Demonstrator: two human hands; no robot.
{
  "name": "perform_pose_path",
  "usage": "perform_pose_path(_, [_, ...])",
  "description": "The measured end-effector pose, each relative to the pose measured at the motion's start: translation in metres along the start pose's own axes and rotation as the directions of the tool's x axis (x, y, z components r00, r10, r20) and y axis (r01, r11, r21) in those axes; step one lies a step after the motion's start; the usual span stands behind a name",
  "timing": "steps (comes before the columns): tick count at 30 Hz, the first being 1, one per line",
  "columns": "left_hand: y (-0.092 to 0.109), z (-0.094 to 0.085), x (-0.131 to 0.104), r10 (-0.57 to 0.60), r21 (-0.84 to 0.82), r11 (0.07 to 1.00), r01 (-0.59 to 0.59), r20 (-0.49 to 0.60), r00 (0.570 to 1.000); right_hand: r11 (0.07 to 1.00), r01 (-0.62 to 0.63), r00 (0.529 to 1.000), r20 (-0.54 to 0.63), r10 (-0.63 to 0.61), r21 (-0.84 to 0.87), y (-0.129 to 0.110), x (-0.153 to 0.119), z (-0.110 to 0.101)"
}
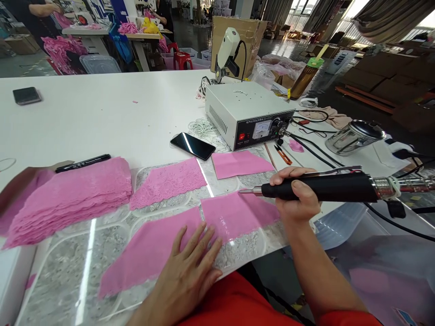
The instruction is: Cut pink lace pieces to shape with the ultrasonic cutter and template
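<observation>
My left hand point(190, 267) lies flat, fingers spread, across the inner edges of two pink fabric pieces: a left piece point(149, 253) with a slanted end and a right piece point(234, 217). In my right hand point(299, 199) is a black pen-shaped ultrasonic cutter point(333, 188), held level. Its metal tip points left at the upper edge of the right piece; contact cannot be made out. Behind these lie a lacy pink piece point(170, 181) and a plain pink piece point(241, 164). A thick stack of pink fabric point(74, 194) sits at the left.
A white control box point(251, 108) stands at the back, cables running right. Near it are a black phone point(193, 146), orange-handled snips point(283, 155) and a glass jar point(355, 138). A marker point(83, 163) rests on the stack. Plastic bins point(370, 235) stand below the right edge.
</observation>
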State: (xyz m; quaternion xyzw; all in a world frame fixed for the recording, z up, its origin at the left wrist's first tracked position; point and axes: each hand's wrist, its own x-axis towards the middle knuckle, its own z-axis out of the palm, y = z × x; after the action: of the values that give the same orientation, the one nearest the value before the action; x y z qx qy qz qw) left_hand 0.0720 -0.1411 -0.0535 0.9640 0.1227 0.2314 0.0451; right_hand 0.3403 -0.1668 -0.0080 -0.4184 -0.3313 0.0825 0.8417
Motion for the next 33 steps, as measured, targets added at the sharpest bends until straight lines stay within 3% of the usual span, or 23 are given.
perform_pose_path(9, [0.001,-0.001,0.000,-0.015,-0.011,1.000,0.015,-0.001,1.000,1.000,0.000,0.999,0.045,0.001,-0.031,0.002,0.000,-0.001])
perform_pose_path(21, [0.003,-0.006,0.001,-0.011,0.032,0.999,0.010,0.018,1.000,0.997,-0.069,0.990,0.124,0.066,0.017,0.001,-0.017,0.025])
perform_pose_path(33, [0.004,-0.007,-0.001,-0.011,0.047,0.999,0.009,0.034,0.999,0.996,-0.087,0.985,0.147,0.086,-0.001,0.000,-0.019,0.031])
